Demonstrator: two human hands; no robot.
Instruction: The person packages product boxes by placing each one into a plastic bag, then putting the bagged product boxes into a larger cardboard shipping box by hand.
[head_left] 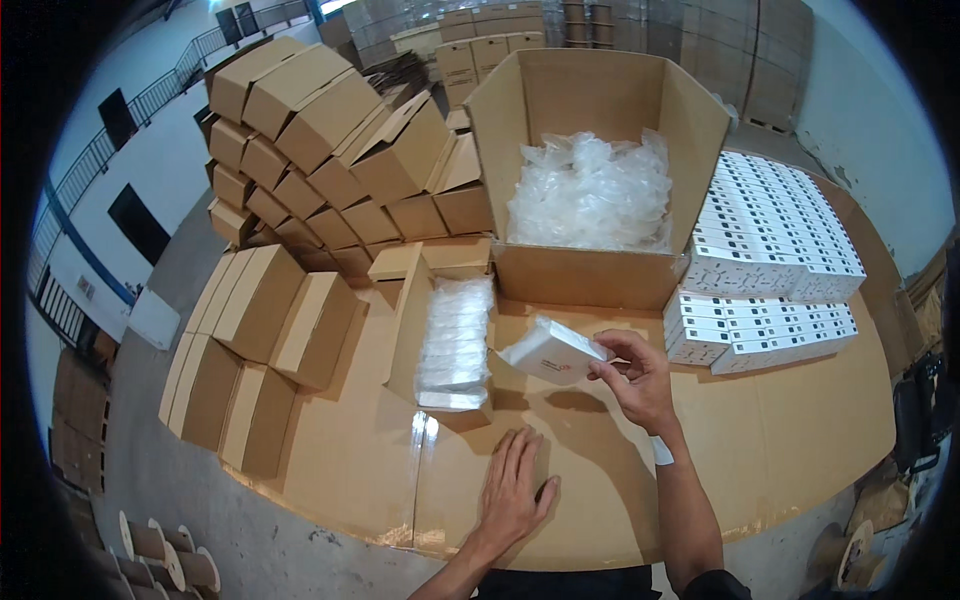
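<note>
My right hand [637,380] grips a small white box [556,352] by its right end, between thumb and fingers. A clear plastic bag covers the box, and its loose end sticks out at the left. The box is held above the cardboard-covered table [590,480], casting a shadow. My left hand [515,492] lies flat on the table, fingers stretched out and holding nothing. Just beyond it stands an open, narrow brown carton [407,335] with a row of bagged white boxes [455,345] standing inside.
A large open carton [590,275] full of clear plastic bags [592,190] stands at the back. Stacks of white boxes [770,230] are on the right. Brown cartons [250,310] stand at the left, with a high pile of cartons [330,150] behind. Cable spools [165,550] sit on the floor.
</note>
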